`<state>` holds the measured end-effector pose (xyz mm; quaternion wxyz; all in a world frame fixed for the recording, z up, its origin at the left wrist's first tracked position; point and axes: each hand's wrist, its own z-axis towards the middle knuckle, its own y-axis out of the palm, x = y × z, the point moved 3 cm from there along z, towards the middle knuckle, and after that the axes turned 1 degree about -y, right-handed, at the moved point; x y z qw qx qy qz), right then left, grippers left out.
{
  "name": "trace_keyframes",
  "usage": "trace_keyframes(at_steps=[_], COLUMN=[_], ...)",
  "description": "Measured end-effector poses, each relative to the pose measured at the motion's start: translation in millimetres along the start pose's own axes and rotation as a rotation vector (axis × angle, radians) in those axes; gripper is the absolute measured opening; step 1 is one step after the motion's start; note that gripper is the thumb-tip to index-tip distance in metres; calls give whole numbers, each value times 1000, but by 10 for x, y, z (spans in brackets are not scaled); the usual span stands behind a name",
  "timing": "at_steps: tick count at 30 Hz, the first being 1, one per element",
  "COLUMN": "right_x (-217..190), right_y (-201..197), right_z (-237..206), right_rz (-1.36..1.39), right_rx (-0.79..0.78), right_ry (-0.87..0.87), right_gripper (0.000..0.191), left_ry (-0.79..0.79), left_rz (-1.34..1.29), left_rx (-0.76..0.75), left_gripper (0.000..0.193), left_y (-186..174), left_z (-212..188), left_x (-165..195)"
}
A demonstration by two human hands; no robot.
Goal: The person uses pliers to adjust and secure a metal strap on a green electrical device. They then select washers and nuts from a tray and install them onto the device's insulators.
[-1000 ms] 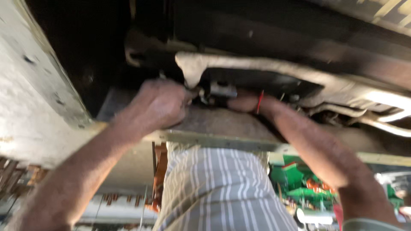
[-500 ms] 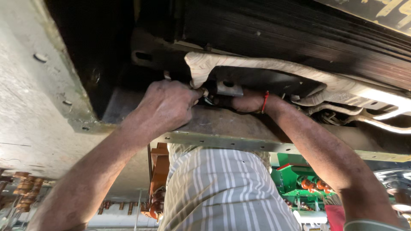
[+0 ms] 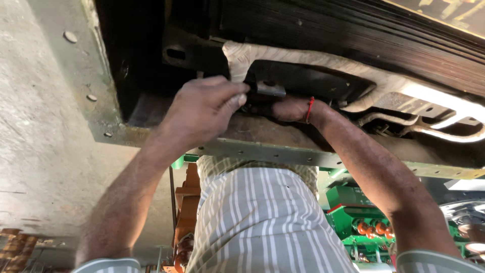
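I look up at the underside of a dark machine. My left hand [image 3: 204, 108] reaches up with its fingertips pinched on a small grey metal fitting [image 3: 270, 91], which sits on a black bracket [image 3: 308, 83]. My right hand [image 3: 288, 108], with a red thread around the wrist, lies just right of and below the fitting. Its fingers go into the dark gap behind my left hand and are hidden. A pale wrapped pipe [image 3: 313, 58] runs over the bracket, starting just above my left fingertips.
A green-painted steel beam [image 3: 283, 151] with rivets crosses under my forearms. A grey concrete wall [image 3: 40, 126] fills the left. A person in a striped shirt [image 3: 262, 217] stands close in front, upper body hidden by the beam. Green machinery [image 3: 358, 212] stands behind at the right.
Both hands stay at the same fitting. My left fingers have closed tighter on it, and the view has shifted slightly toward the bracket.
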<state>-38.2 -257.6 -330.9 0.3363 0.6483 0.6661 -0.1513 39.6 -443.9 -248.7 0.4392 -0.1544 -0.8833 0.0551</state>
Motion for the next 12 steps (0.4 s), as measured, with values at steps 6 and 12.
trace_keyframes(at_steps=[6, 12], right_x=[-412, -1160], right_y=[-9, 462], right_z=[-85, 172], right_rz=[28, 33], right_rx=[16, -34], right_ry=[-117, 217], right_gripper=[48, 48], left_ry=[-228, -10], left_rz=[-1455, -1718], left_rx=[6, -34], left_gripper=[54, 54], left_y=[32, 292], left_z=[-349, -560], left_x=[113, 132])
